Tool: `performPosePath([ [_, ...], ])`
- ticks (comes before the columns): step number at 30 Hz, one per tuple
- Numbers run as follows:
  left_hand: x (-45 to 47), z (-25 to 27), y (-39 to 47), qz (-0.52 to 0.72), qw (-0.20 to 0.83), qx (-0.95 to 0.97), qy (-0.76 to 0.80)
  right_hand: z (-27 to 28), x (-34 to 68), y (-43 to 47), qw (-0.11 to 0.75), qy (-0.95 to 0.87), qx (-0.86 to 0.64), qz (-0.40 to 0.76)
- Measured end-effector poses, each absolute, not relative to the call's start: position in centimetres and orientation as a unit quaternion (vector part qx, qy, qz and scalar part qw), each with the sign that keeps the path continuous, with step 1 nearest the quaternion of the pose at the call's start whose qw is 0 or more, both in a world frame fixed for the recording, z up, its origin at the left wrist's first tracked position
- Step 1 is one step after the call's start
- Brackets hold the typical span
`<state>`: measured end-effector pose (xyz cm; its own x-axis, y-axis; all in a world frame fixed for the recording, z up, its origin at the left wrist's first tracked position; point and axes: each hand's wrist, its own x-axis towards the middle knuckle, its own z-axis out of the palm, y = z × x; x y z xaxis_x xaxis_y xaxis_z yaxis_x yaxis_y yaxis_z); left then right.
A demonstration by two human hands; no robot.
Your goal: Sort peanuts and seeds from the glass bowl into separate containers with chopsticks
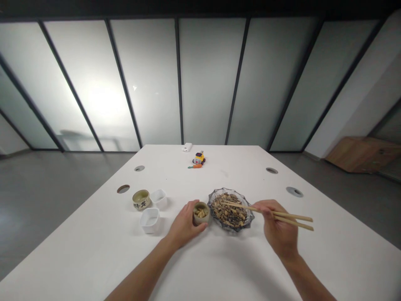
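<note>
My left hand (185,224) is wrapped round a small ceramic cup (201,218) that stands on the white table. Pale, nut-like pieces (201,212) lie inside the cup. Right beside it is a clear glass bowl (235,228) with a jagged rim, filled with a mix of dark striped seeds and light brown pieces (230,209). In my right hand (280,230) is a pair of wooden chopsticks (293,216). Their tips reach over the seeds in the bowl; whether anything is pinched between them is too small to tell.
Left of my left hand stand two white square dishes (149,220) and a green-glazed ceramic bowl (141,200) with black characters. Farther back are a toy carrot (196,166), a yellow toy vehicle (199,158) and a white box-like object (187,147). Round holes (294,192) pierce the tabletop near both sides.
</note>
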<state>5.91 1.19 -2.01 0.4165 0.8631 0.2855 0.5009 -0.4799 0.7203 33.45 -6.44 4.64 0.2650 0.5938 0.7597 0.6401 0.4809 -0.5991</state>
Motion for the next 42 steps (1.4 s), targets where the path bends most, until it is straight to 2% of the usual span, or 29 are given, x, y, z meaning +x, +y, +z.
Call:
performPosePath([
  [6,5.9,-2.1,1.3,0.339,0.272,0.795,0.424,6.0,36.2,-5.1,0.461,-0.693,-0.554,0.02],
  [10,5.9,-2.2,1.3,0.335,0.273,0.795,0.426,5.7,36.4,-4.6,0.442,-0.711,-0.543,0.071],
  [15,5.9,-2.2,1.3,0.335,0.268,0.797,0.426,5.0,36.8,-4.7,0.462,-0.696,-0.544,0.077],
  [21,5.9,-2.2,1.3,0.332,0.266,0.798,0.427,3.6,38.1,-5.1,0.547,-0.586,-0.597,0.036],
  [24,5.9,-2.1,1.3,0.334,0.265,0.798,0.426,3.1,38.4,-5.2,0.612,-0.493,-0.611,0.09],
  [30,5.9,-2.0,1.2,0.329,0.272,0.797,0.427,2.5,37.6,-4.6,0.72,-0.385,-0.542,0.196],
  [35,5.9,-2.0,1.3,0.325,0.274,0.798,0.428,1.8,37.1,-4.4,0.727,-0.385,-0.528,0.211],
  [42,5.9,-2.1,1.3,0.329,0.271,0.797,0.428,1.0,37.3,-4.6,0.656,-0.434,-0.596,0.16],
])
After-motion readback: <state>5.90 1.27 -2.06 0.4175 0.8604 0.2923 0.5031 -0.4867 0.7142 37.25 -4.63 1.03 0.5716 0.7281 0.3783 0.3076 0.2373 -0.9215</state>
